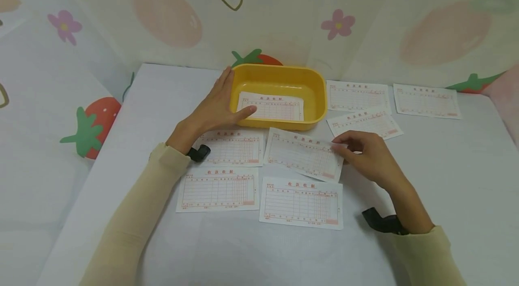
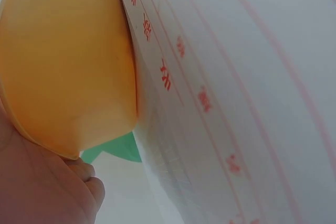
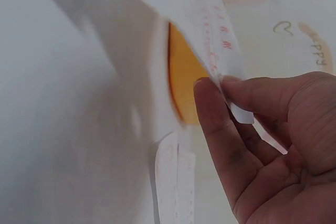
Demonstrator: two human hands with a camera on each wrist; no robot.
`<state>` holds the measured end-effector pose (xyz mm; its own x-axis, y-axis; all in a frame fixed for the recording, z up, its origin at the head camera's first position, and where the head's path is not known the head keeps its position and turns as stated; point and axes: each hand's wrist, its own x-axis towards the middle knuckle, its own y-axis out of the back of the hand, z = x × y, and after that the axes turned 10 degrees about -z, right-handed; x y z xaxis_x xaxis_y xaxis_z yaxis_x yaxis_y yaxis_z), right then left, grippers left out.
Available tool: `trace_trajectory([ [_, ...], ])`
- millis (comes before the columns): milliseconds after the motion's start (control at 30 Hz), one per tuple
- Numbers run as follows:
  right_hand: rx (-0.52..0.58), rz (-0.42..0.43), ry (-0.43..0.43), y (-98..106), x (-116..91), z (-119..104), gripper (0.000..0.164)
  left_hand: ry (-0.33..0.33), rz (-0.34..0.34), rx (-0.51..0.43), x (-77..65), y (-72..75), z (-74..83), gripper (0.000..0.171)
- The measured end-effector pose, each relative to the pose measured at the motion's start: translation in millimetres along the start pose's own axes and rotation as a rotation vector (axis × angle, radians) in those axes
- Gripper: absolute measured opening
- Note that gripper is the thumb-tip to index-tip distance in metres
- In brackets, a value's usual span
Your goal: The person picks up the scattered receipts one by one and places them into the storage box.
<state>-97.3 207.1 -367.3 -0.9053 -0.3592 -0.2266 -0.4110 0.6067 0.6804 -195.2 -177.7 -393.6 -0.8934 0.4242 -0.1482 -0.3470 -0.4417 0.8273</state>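
Note:
A yellow plastic tub (image 1: 279, 71) stands at the back of the table with a white, red-printed receipt slip (image 1: 273, 106) lying inside. My left hand (image 1: 216, 108) holds the tub at its left end, thumb over the front rim and fingers along the left side. In the left wrist view, fingers (image 2: 86, 182) bend round the rim of the tub (image 2: 68, 61). My right hand (image 1: 366, 155) pinches the right edge of another receipt slip (image 1: 302, 153) between thumb and forefinger. That slip (image 3: 215, 35) tilts up off the table in the right wrist view.
More slips lie flat: one (image 1: 231, 148) under the left wrist, one (image 1: 219, 189) at front left, one (image 1: 301, 202) at front centre. Right of the tub are a slip (image 1: 357, 96), an overlapping slanted one (image 1: 371, 124) and one (image 1: 426, 101) farther right. A patterned cloth (image 1: 279, 15) hangs behind.

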Motion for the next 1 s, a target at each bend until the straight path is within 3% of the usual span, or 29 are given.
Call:
trace_trajectory([
  [300,0.01,0.014,-0.028,11.6,-3.3,1.5,0.025,-0.016,-0.006,-0.019,1.0,-1.0,-0.4,0.12],
  [667,0.189,0.02,0.038,20.4,3.1,0.5,0.023,0.013,-0.024,-0.002,-2.1,1.6,-0.4,0.121],
  [1000,0.193,0.086,0.003,45.5,15.3,-6.7,0.034,0.008,-0.022,-0.016,-1.4,0.2,0.6,0.121],
])
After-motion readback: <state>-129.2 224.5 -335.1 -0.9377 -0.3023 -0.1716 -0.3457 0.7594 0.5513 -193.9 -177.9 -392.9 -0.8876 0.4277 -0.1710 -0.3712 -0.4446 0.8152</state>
